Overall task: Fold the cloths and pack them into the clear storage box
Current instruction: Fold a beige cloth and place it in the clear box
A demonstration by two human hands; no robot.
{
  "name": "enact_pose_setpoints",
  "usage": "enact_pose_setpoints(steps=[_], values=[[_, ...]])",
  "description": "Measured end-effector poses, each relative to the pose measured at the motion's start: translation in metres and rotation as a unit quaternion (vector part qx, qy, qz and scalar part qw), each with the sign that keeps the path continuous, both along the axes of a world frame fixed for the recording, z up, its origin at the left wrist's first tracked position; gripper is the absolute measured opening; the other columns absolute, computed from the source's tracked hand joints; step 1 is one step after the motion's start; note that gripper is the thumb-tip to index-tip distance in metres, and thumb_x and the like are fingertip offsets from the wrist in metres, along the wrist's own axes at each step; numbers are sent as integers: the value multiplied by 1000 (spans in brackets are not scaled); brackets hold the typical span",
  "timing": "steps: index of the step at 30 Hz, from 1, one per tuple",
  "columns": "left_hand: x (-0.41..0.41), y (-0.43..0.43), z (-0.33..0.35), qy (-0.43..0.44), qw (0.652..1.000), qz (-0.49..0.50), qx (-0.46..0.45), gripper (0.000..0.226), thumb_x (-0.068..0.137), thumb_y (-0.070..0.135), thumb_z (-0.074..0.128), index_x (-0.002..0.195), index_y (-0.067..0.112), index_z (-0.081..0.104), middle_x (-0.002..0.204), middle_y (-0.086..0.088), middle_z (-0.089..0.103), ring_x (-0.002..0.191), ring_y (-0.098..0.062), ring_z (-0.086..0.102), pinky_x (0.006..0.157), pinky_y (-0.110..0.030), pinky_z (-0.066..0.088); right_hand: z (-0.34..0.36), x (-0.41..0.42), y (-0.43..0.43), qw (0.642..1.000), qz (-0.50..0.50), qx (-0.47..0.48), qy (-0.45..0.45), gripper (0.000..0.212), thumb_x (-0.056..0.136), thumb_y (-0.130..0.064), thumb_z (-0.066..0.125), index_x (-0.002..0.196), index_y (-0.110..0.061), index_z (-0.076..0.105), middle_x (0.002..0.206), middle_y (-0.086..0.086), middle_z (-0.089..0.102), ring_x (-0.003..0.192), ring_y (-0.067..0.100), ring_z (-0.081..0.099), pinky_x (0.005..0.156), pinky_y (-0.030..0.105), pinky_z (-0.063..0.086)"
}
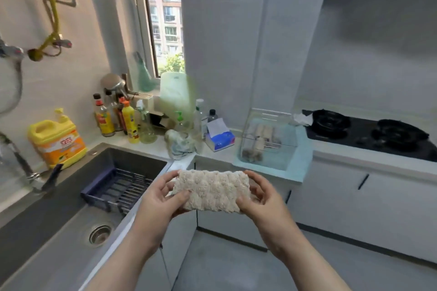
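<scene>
**A:** In the head view, where is the cloth?

**B:** The folded beige cloth (211,190) is in the air, near and low, in front of the counter's (222,156) inner corner. Its long edges run roughly level.

**A:** And the grip?

**B:** The left hand (163,196) pinches the left short edge, thumb in front and fingers behind. The right hand (262,196) grasps the right short edge the same way.

**A:** The box?

**B:** The clear storage box (281,156) stands farther off to the right, on a light blue sheet (300,163) at the counter's near edge. It has rolled cloths (262,134) inside.

**A:** What borders the open room?

**B:** A tissue box (220,140) sits just left of the storage box, and the stove (369,134) lies to its right. The sink (59,231), with a dark rack (118,186) in it, lies to the left. Open floor (236,262) lies below the hands.
</scene>
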State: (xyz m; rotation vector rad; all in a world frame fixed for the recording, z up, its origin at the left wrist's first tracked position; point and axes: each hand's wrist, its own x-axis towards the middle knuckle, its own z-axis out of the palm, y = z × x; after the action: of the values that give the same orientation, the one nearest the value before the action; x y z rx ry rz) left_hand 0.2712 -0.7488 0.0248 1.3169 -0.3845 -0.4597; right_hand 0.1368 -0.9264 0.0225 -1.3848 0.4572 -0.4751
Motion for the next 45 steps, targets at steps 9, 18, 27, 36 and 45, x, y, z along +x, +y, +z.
enact_pose_setpoints(steps=[9, 18, 27, 36, 45], values=[[67, -176, -13, 7, 991, -134, 28, 51, 67, 10, 65, 117, 22, 61, 112, -3, 71, 101, -21, 69, 81, -36, 56, -8, 35, -142, 991, -112, 56, 33, 38, 81, 18, 53, 106, -5, 67, 99, 11, 75, 94, 21, 71, 82, 27, 53], [182, -312, -13, -2, 979, -192, 67, 43, 81, -5, 70, 116, 19, 61, 108, 0, 73, 99, -20, 70, 88, -37, 52, 1, 141, -257, 959, -216, 186, 1, 24, 90, 11, 49, 96, 1, 69, 99, 16, 74, 92, 22, 71, 89, 29, 56], [217, -445, -28, -68, 972, -178, 137, 35, 77, -7, 72, 102, 12, 56, 100, -3, 70, 84, -7, 69, 76, -25, 54, -16, 219, -378, 882, -280, 371, -74, 26, 101, -23, 48, 117, -7, 61, 111, 17, 71, 107, 33, 66, 96, 51, 50], [235, -514, -71, -272, 858, -283, 332, 25, 71, 23, 76, 75, 19, 52, 77, 7, 61, 68, -4, 55, 68, -25, 52, -42, 281, -482, 903, -310, 275, 116, 40, 98, -38, 49, 97, -2, 67, 91, 16, 73, 81, 29, 70, 64, 34, 56], [278, -570, -124, -437, 532, -564, 456, 42, 98, 23, 41, 140, 29, 43, 155, 9, 31, 141, -11, 30, 113, -29, 23, -64, 272, -538, 883, -314, 335, 93, 26, 100, -29, 45, 92, -12, 63, 71, 6, 67, 66, 23, 65, 61, 33, 53]])
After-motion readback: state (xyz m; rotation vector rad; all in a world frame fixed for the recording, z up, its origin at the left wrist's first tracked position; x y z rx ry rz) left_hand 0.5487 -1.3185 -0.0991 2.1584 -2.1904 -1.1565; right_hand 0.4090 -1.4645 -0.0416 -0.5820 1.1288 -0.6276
